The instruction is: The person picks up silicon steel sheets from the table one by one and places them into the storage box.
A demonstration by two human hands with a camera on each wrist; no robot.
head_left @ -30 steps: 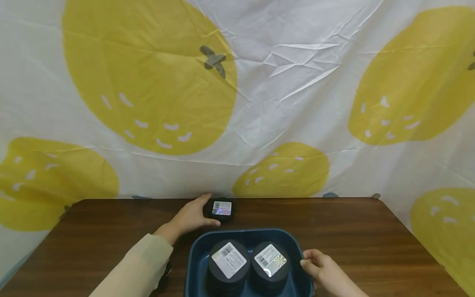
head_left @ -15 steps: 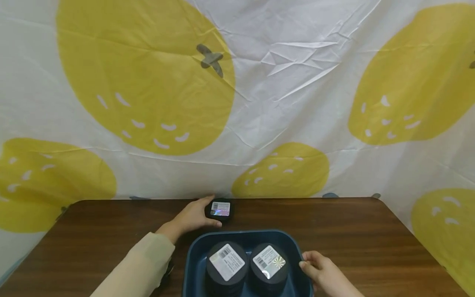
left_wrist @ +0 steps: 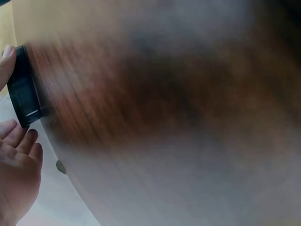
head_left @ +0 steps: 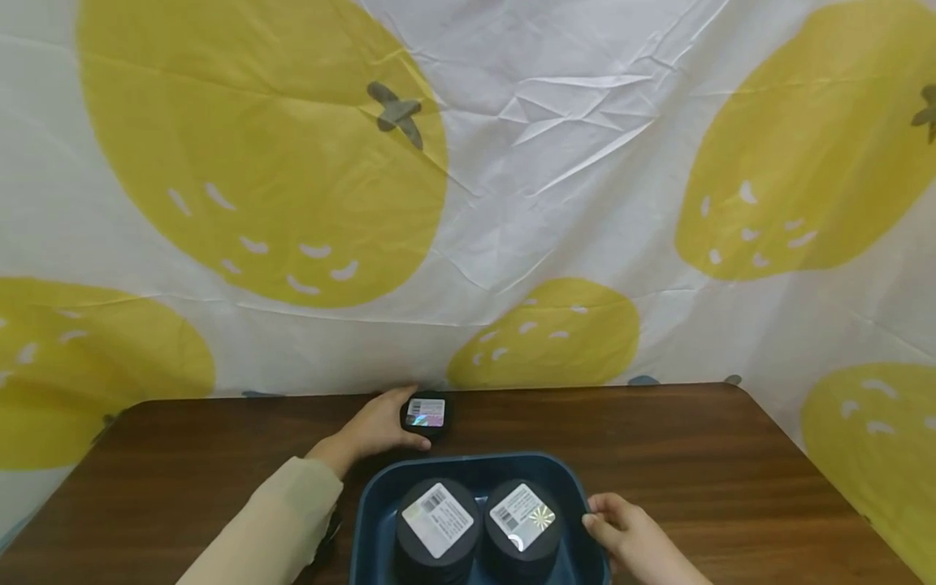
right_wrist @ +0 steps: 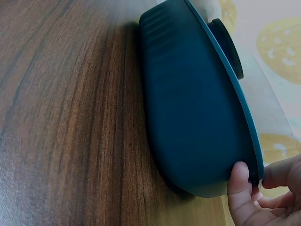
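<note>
Near the back edge of the table, my left hand (head_left: 376, 424) holds a small round black container (head_left: 426, 414) with a shiny label on top, its thumb in front and fingers behind. In the left wrist view the container (left_wrist: 23, 87) shows as a dark flat disc shape between the thumb and the other fingers. My right hand (head_left: 627, 528) pinches the right rim of a dark blue tray (head_left: 475, 461); in the right wrist view the thumb and a finger clasp the tray's rim (right_wrist: 260, 165). Inside the tray, two black round stacks, a left stack (head_left: 437, 520) and a right stack (head_left: 522, 517), carry white labels.
The brown wooden table (head_left: 695, 463) runs back to a hanging white cloth (head_left: 475, 203) printed with large yellow fruit. The tray stands just in front of the left hand's container, with a strip of table between them.
The whole head view has drifted slightly left. Both hands keep their holds on the black container and the tray rim, with no clear movement against the table.
</note>
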